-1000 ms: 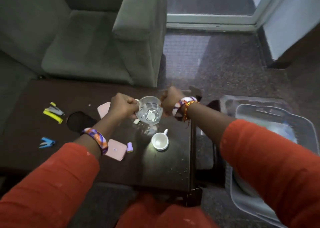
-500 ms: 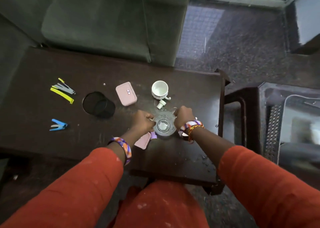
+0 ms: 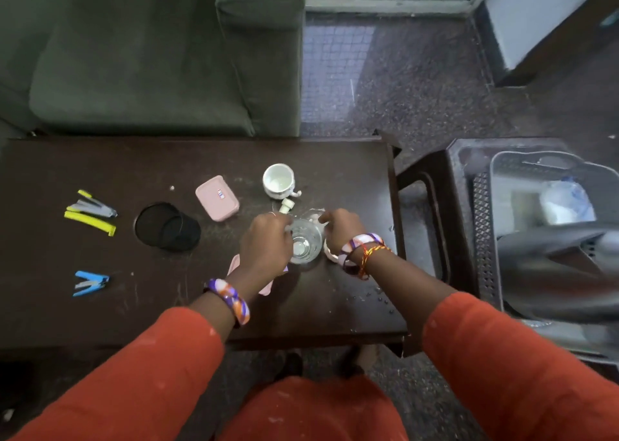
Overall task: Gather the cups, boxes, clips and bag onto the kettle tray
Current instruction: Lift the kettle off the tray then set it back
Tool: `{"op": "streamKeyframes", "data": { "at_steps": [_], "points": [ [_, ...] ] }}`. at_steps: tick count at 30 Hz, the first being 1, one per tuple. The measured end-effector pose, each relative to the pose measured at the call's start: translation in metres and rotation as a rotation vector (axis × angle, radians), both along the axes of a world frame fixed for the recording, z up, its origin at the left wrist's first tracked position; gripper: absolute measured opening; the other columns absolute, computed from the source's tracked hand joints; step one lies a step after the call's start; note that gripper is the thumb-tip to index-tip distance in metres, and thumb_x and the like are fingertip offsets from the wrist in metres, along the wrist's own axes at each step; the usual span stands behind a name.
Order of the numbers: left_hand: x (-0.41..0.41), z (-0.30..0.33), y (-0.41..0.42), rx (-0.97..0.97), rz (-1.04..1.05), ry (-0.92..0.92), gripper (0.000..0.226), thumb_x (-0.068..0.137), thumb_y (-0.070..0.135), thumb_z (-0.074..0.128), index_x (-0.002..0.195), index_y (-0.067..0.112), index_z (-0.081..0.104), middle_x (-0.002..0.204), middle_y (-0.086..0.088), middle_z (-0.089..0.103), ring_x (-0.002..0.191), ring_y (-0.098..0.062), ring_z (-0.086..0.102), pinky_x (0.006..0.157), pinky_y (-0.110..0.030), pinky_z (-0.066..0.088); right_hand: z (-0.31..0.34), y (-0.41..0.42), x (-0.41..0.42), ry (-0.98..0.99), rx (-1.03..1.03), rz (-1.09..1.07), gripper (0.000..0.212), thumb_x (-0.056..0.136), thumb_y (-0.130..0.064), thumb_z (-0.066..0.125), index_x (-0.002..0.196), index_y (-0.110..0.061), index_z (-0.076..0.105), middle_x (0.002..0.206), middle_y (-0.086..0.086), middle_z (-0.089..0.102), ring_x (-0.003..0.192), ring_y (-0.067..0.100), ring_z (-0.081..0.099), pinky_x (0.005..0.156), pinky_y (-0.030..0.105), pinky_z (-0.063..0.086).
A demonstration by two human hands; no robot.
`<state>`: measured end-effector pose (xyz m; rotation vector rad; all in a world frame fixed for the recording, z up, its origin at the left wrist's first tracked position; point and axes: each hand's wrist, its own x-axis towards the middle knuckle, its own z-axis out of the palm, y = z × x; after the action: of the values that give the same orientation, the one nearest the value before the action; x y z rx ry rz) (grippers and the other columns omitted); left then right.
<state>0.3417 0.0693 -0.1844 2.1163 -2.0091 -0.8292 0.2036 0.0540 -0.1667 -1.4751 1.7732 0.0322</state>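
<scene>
Yellow clips (image 3: 89, 214) and a blue clip (image 3: 89, 283) lie far left on the dark surface (image 3: 351, 179), then a black mesh cup (image 3: 167, 226), a pink box (image 3: 217, 198) and a white cup (image 3: 278, 181). At centre, the left hand (image 3: 266, 244) and right hand (image 3: 341, 229) curl their fingers (image 3: 288, 221) around a glass cup (image 3: 305, 241), closed against its sides; a second pink box (image 3: 234, 266) peeks from under the left wrist. Well to the right sits the grey tray (image 3: 482, 213), with a bag-like bundle (image 3: 566, 201) in it. Slick glass could slip during the carry, and the left wrist might knock the box beneath.
</scene>
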Motion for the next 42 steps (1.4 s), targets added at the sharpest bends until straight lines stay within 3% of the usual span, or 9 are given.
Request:
{"op": "streamKeyframes", "data": {
  "at_steps": [7, 13, 16, 21, 27, 30, 33, 36, 42],
  "points": [
    [-0.088, 0.087, -0.006, -0.21, -0.533, 0.218, 0.022, 0.085, 0.015, 0.049, 0.096, 0.013, 0.068, 0.095, -0.012, 0.069, 0.093, -0.035, 0.063, 0.073, -0.044, 0.05, 0.088, 0.04, -0.077, -0.106, -0.376, -0.22, 0.034, 0.082, 0.001, 0.045, 0.102, -0.011, 0.069, 0.101, 0.013, 0.073, 0.1, 0.029, 0.065, 0.088, 0.033, 0.051],
    [-0.201, 0.157, -0.001, -0.356, -0.7, 0.392, 0.028, 0.081, 0.017, 0.049, 0.098, 0.012, 0.072, 0.098, -0.013, 0.073, 0.094, -0.032, 0.066, 0.079, -0.043, 0.053, 0.155, 0.077, -0.201, -0.101, -0.669, -0.466, 0.03, 0.081, -0.001, 0.06, 0.109, -0.01, 0.067, 0.1, 0.012, 0.073, 0.095, 0.024, 0.068, 0.09, 0.039, 0.053],
    [-0.256, 0.17, 0.008, -0.339, -0.742, 0.411, 0.023, 0.084, 0.016, 0.057, 0.101, 0.012, 0.071, 0.099, -0.011, 0.073, 0.095, -0.028, 0.066, 0.083, -0.039, 0.052, 0.168, 0.107, -0.273, 0.039, -0.76, -0.518, 0.047, 0.076, -0.009, 0.069, 0.122, -0.015, 0.059, 0.118, 0.01, 0.066, 0.111, 0.023, 0.06, 0.099, 0.032, 0.045],
    [-0.311, 0.163, 0.024, -0.311, -0.758, 0.403, 0.021, 0.083, 0.013, 0.058, 0.099, 0.011, 0.071, 0.101, -0.009, 0.073, 0.094, -0.023, 0.067, 0.085, -0.037, 0.052, 0.156, 0.155, -0.382, 0.199, -0.293, -0.427, 0.105, 0.059, -0.022, 0.085, 0.145, -0.014, 0.026, 0.15, 0.01, 0.035, 0.137, 0.027, 0.033, 0.112, 0.033, 0.025],
    [-0.335, 0.137, 0.031, -0.25, -0.639, 0.396, 0.02, 0.082, 0.011, 0.06, 0.099, 0.008, 0.071, 0.102, -0.009, 0.073, 0.089, -0.019, 0.067, 0.086, -0.037, 0.053, 0.118, 0.162, -0.424, 0.071, -0.196, -0.355, 0.051, 0.061, -0.021, 0.084, 0.107, -0.01, 0.065, 0.103, 0.01, 0.069, 0.094, 0.023, 0.063, 0.084, 0.035, 0.051],
    [-0.333, 0.128, 0.031, -0.243, -0.534, 0.375, 0.019, 0.083, 0.012, 0.06, 0.098, 0.009, 0.071, 0.095, -0.005, 0.072, 0.081, -0.016, 0.065, 0.082, -0.03, 0.052, 0.102, 0.159, -0.432, -0.043, -0.207, -0.384, 0.053, 0.058, -0.017, 0.086, 0.105, -0.009, 0.063, 0.09, 0.005, 0.065, 0.078, 0.013, 0.058, 0.067, 0.023, 0.048],
    [-0.323, 0.123, 0.033, -0.267, -0.467, 0.34, 0.018, 0.082, 0.011, 0.061, 0.096, 0.01, 0.072, 0.092, -0.005, 0.072, 0.076, -0.012, 0.061, 0.079, -0.026, 0.048, 0.091, 0.156, -0.435, -0.119, -0.163, -0.377, 0.047, 0.054, -0.018, 0.088, 0.092, -0.001, 0.065, 0.08, 0.012, 0.067, 0.074, 0.019, 0.061, 0.072, 0.036, 0.053],
    [-0.31, 0.124, 0.032, -0.296, -0.434, 0.31, 0.019, 0.081, 0.01, 0.061, 0.095, 0.01, 0.073, 0.092, -0.01, 0.074, 0.077, -0.015, 0.063, 0.079, -0.026, 0.049, 0.09, 0.155, -0.438, -0.141, -0.196, -0.394, 0.043, 0.053, -0.017, 0.088, 0.086, -0.001, 0.066, 0.073, 0.006, 0.065, 0.068, 0.017, 0.06, 0.062, 0.027, 0.048],
    [-0.276, 0.128, 0.028, -0.341, -0.357, 0.317, 0.017, 0.081, 0.007, 0.062, 0.094, 0.008, 0.074, 0.092, -0.012, 0.075, 0.077, -0.014, 0.062, 0.078, -0.026, 0.048, 0.099, 0.154, -0.404, -0.326, -0.387, -0.535, 0.054, 0.057, -0.004, 0.085, 0.106, -0.003, 0.064, 0.09, 0.009, 0.069, 0.078, 0.015, 0.064, 0.064, 0.013, 0.053]
  ]
}}
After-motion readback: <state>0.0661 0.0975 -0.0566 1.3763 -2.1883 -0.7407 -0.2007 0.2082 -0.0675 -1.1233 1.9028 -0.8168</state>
